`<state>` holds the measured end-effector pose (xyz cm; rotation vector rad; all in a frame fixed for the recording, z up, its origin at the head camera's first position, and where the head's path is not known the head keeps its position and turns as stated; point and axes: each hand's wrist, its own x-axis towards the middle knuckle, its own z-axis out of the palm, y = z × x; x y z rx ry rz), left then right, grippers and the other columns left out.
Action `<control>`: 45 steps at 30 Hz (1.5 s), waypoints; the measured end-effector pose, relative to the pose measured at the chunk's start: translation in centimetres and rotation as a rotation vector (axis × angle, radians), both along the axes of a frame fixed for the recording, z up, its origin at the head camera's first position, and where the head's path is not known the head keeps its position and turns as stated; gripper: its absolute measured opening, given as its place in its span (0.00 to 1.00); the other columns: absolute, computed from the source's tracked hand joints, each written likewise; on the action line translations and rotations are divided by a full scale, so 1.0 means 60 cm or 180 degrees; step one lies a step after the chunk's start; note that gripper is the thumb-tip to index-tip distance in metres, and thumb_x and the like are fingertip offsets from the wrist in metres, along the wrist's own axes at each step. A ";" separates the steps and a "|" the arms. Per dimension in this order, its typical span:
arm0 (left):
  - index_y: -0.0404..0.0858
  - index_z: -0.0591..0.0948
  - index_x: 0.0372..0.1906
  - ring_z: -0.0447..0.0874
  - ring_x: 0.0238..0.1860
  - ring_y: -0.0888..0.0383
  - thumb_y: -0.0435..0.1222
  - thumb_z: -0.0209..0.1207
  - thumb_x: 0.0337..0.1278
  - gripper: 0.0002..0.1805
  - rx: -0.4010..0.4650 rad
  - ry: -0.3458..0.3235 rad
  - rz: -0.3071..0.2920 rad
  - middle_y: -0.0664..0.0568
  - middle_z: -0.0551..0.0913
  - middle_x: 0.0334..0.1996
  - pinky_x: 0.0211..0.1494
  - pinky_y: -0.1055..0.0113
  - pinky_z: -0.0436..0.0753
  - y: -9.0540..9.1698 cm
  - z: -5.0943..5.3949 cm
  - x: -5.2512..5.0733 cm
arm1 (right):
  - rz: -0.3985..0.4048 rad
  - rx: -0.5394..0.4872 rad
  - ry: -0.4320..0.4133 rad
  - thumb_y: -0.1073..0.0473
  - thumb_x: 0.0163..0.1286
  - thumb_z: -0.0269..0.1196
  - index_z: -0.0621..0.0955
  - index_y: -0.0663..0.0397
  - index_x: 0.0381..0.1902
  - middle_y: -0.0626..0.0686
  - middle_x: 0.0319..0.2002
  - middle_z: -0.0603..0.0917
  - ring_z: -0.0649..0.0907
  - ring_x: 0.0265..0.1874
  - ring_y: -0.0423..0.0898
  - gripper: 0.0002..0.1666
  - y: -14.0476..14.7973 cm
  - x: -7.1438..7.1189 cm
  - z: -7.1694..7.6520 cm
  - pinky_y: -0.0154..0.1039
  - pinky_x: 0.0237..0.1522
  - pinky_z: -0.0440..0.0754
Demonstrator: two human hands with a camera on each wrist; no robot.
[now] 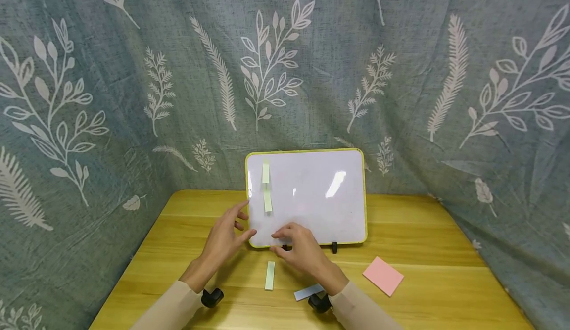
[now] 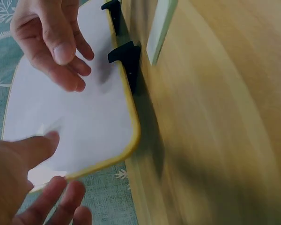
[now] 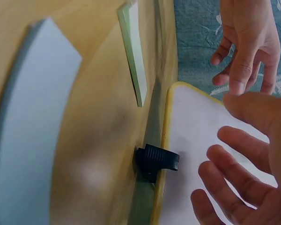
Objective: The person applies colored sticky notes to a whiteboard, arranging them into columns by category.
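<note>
A small whiteboard [image 1: 311, 201] with a yellow rim stands tilted back on black stand clips [image 1: 335, 247]. Two pale green sticky strips, an upper one [image 1: 265, 172] and a lower one [image 1: 267, 202], are stuck one below the other on its left side. My left hand [image 1: 222, 236] is by the board's lower left edge, fingers spread and relaxed. In front of the lower board is my right hand [image 1: 300, 251], its fingers loosely bent. The left wrist view shows a gap between thumb and fingers of both the left hand [image 2: 14, 168] and the right hand [image 2: 49, 37], holding nothing visible.
On the wooden table [image 1: 427, 241], a narrow green sticky pad [image 1: 269, 275] lies in front of the board. A blue pad [image 1: 307, 293] lies partly hidden by the right wrist. To the right is a pink sticky pad [image 1: 383, 276]. A leaf-patterned curtain [image 1: 311, 72] hangs behind.
</note>
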<state>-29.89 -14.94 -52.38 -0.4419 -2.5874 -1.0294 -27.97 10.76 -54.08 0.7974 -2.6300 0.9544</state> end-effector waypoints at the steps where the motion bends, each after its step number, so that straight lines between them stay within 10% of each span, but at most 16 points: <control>1: 0.44 0.77 0.86 0.95 0.47 0.49 0.35 0.84 0.67 0.46 -0.0005 -0.0051 -0.0041 0.44 0.93 0.57 0.48 0.58 0.94 -0.001 -0.001 0.002 | 0.0060 0.0029 -0.0021 0.56 0.76 0.82 0.96 0.56 0.57 0.54 0.56 0.94 0.93 0.57 0.54 0.17 0.001 0.002 0.000 0.54 0.64 0.93; 22: 0.40 0.88 0.70 0.94 0.55 0.46 0.45 0.81 0.72 0.28 -0.0606 -0.0727 -0.1381 0.46 0.93 0.58 0.60 0.51 0.95 -0.025 -0.041 0.050 | 0.0670 0.0584 -0.0285 0.42 0.76 0.82 0.94 0.55 0.63 0.52 0.64 0.92 0.90 0.65 0.52 0.28 0.008 0.046 -0.032 0.51 0.70 0.91; 45: 0.52 0.94 0.61 0.88 0.68 0.50 0.51 0.87 0.62 0.25 -0.1111 -0.0613 -0.1374 0.58 0.90 0.63 0.75 0.41 0.88 -0.012 -0.051 0.065 | 0.0818 0.0713 -0.0448 0.43 0.74 0.84 0.94 0.55 0.64 0.48 0.67 0.90 0.87 0.67 0.44 0.30 0.000 0.052 -0.041 0.44 0.73 0.89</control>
